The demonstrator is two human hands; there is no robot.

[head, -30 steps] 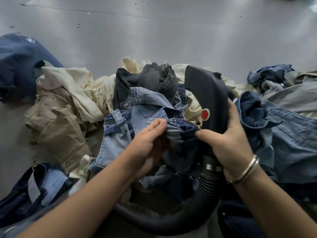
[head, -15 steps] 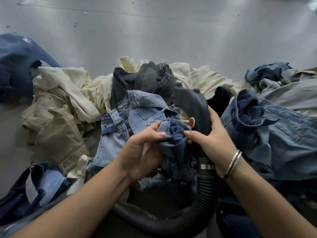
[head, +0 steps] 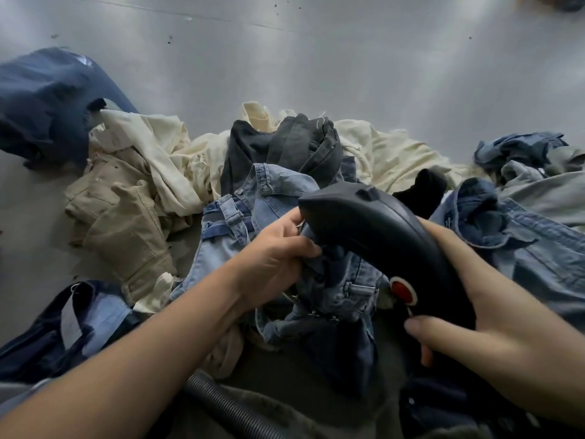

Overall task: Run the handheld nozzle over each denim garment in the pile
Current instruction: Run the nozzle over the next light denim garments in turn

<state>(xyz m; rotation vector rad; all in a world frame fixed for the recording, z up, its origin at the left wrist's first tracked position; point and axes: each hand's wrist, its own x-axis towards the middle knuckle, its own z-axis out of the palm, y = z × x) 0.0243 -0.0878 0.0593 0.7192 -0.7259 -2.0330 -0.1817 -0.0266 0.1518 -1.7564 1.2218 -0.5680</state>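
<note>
The jeans [head: 329, 280] in front of you, mid-pile [head: 190, 172], are soft and floppy, so take them by the stiffer waistband. Your left hand [head: 272, 258] reaches in from near left, fingers curled into a bunched fold. Your right hand [head: 493, 340] wraps the nozzle [head: 373, 229], which lies across them pointing far-left.

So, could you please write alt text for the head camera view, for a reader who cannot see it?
A person's right hand grips a black handheld nozzle with a red button, while the left hand holds bunched light blue denim beneath it. Cream, tan, black and blue garments lie heaped around on a grey surface.
</note>
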